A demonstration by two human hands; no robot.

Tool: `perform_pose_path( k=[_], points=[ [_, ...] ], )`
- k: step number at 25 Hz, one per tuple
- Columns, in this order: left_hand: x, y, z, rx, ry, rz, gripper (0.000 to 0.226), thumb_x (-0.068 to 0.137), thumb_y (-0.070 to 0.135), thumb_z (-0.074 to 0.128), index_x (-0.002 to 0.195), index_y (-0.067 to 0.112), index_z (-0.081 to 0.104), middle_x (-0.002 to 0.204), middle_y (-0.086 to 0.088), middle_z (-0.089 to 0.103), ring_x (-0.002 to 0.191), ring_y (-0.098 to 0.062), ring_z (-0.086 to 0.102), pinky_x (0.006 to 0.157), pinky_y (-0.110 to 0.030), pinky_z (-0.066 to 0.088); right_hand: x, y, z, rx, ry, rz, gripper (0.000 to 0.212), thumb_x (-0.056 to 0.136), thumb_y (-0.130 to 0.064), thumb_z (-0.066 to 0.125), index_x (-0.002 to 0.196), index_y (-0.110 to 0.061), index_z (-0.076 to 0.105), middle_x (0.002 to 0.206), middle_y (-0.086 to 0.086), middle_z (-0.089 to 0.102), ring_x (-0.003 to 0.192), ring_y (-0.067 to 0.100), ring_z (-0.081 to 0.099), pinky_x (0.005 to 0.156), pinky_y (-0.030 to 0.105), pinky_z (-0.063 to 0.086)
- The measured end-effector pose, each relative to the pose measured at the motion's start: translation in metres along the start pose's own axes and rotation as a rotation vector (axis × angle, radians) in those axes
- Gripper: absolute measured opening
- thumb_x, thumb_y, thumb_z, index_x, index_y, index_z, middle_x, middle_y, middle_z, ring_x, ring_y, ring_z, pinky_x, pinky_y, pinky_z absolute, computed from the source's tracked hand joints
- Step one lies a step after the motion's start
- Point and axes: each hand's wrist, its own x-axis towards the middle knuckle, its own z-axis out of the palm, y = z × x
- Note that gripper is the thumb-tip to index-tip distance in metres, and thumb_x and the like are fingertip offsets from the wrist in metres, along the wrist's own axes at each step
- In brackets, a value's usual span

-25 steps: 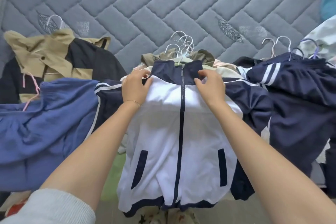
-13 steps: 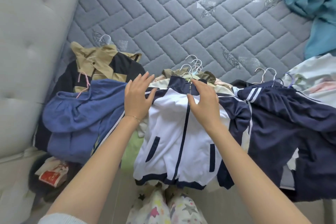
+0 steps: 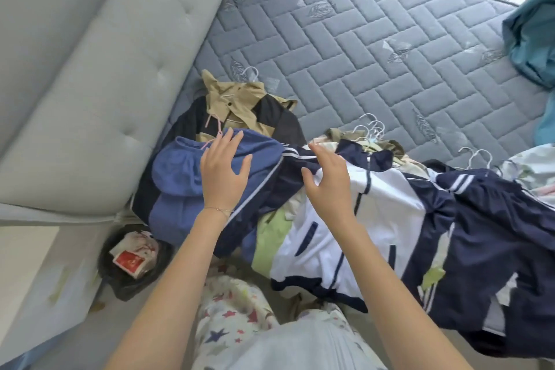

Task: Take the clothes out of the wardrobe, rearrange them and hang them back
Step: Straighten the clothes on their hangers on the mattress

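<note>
Two hands are out over the heap! Quilted grey mattress (image 3: 360, 54) fills twelve to three o'clock, padded headboard (image 3: 90, 54) at ten. Clothes lie along the mattress's near edge: white-and-navy jacket (image 3: 384, 219) at four o'clock, blue garment (image 3: 180, 177) at nine, tan-and-black jacket (image 3: 240, 102) just beyond it. Left hand (image 3: 223, 177) hovers over the blue garment, fingers wide, holding nothing; right hand (image 3: 329, 186) over the jacket's navy sleeve, fingers spread too; white hangers (image 3: 371, 129) cluster at two o'clock
</note>
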Motion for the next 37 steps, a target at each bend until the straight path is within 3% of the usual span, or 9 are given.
perform_pose_path(
  k=[6,8,12,21,26,31,34,37],
  points=[
    [0.031,-0.107,-0.056,-0.021,-0.168,-0.001,0.050,0.094,0.025,0.061,0.141,0.016,0.047,0.149,0.000,0.043,0.142,-0.018,0.032,0.114,-0.046,0.030,0.018,-0.065,0.095,-0.011,0.009,0.124,0.049,0.093,-0.014,0.060,0.140,-0.010,0.049,0.141,0.005,0.051,0.133,0.023,0.042,0.113,0.038,0.032],
    [0.038,-0.139,-0.063,0.001,-0.234,0.017,0.051,0.095,0.026,0.059,0.143,0.018,0.045,0.150,0.001,0.042,0.144,-0.019,0.030,0.114,-0.047,0.029,0.024,-0.074,0.124,-0.006,0.001,0.168,0.049,0.092,-0.013,0.059,0.140,-0.009,0.048,0.141,0.006,0.052,0.132,0.025,0.044,0.111,0.041,0.034],
    [0.058,-0.198,-0.057,-0.002,-0.278,-0.031,0.053,0.094,0.025,0.059,0.144,0.016,0.043,0.150,-0.001,0.041,0.144,-0.021,0.030,0.115,-0.046,0.028,0.040,-0.074,0.175,-0.024,0.000,0.255,0.050,0.093,-0.012,0.059,0.142,-0.010,0.046,0.144,0.005,0.049,0.135,0.022,0.040,0.112,0.034,0.032],
    [0.091,-0.316,0.032,0.076,-0.331,-0.182,0.051,0.096,0.027,0.056,0.144,0.014,0.043,0.149,-0.002,0.044,0.142,-0.022,0.032,0.116,-0.045,0.028,0.110,-0.001,0.284,-0.080,-0.195,0.258,0.051,0.097,-0.016,0.054,0.146,-0.017,0.040,0.146,0.000,0.046,0.137,0.018,0.036,0.112,0.036,0.033],
    [0.099,-0.377,0.096,0.148,-0.387,-0.172,0.050,0.097,0.029,0.053,0.144,0.018,0.042,0.149,-0.001,0.043,0.142,-0.022,0.032,0.116,-0.046,0.026,0.160,0.048,0.358,-0.150,-0.265,0.166,0.050,0.096,-0.014,0.054,0.145,-0.012,0.042,0.146,0.004,0.046,0.138,0.022,0.037,0.112,0.038,0.033],
    [0.101,-0.406,0.131,0.222,-0.298,-0.059,0.042,0.092,0.023,0.062,0.133,0.015,0.056,0.139,-0.003,0.054,0.134,-0.026,0.043,0.112,-0.046,0.030,0.191,0.086,0.407,-0.360,-0.372,0.133,0.057,0.098,-0.028,0.050,0.151,-0.019,0.029,0.157,0.002,0.029,0.147,0.026,0.019,0.120,0.049,0.010],
    [0.097,-0.412,0.135,0.254,-0.256,-0.011,0.031,0.088,0.015,0.065,0.119,0.012,0.065,0.129,-0.004,0.060,0.125,-0.026,0.050,0.107,-0.048,0.035,0.198,0.098,0.415,-0.464,-0.352,0.092,0.055,0.096,-0.039,0.052,0.145,-0.017,0.038,0.145,0.004,0.044,0.137,0.027,0.035,0.119,0.049,0.011],
    [0.098,-0.412,0.131,0.239,-0.227,-0.008,0.020,0.086,0.009,0.066,0.106,0.010,0.070,0.118,-0.004,0.065,0.115,-0.026,0.056,0.102,-0.045,0.040,0.202,0.096,0.414,-0.474,-0.296,0.066,0.041,0.094,-0.043,0.055,0.121,-0.013,0.055,0.117,0.006,0.058,0.111,0.028,0.051,0.103,0.039,0.033]
  ],
)
